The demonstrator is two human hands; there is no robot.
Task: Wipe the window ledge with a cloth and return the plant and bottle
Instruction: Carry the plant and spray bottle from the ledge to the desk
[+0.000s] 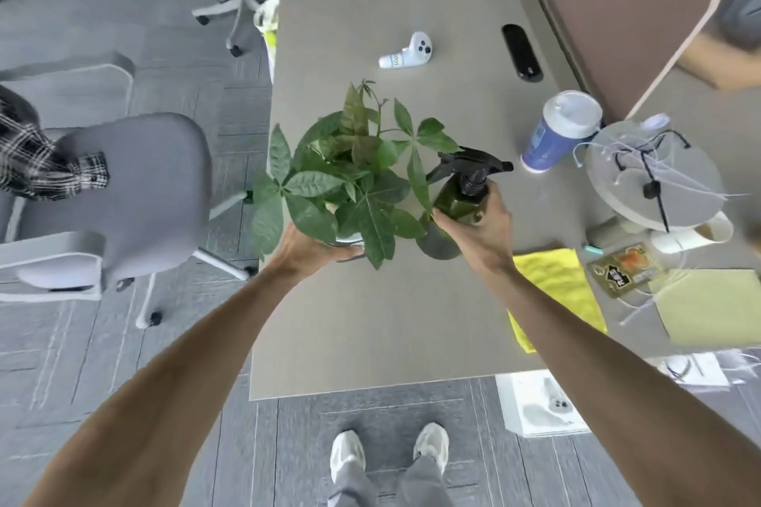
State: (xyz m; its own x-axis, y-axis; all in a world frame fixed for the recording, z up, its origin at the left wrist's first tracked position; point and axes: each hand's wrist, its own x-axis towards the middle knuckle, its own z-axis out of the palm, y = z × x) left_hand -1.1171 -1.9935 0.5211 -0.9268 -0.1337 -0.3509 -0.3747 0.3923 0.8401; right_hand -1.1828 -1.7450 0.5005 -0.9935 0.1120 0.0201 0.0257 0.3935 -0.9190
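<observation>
Both hands grip: left hand [313,249] around the leafy green potted plant [350,173], its pot mostly hidden; right hand [479,230] clasps the dark green plastic spray bottle [459,202]. Right, an arm half covers a yellow cloth [564,280].

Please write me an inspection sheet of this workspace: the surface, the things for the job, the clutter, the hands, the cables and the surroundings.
Surface: grey-brown table, bare in front of the person.
Job's things: potted plant and dark green spray bottle side by side; yellow cloth lies flat on the right.
Clutter: white controller, black oblong object, lidded blue cup, snack packet, pale green sheet.
Hands: left hand grips the plant's pot; right hand grips the bottle.
Cables: black and white cords on a round white stand.
Surroundings: grey office chair on the left, brown divider, carpet floor.
</observation>
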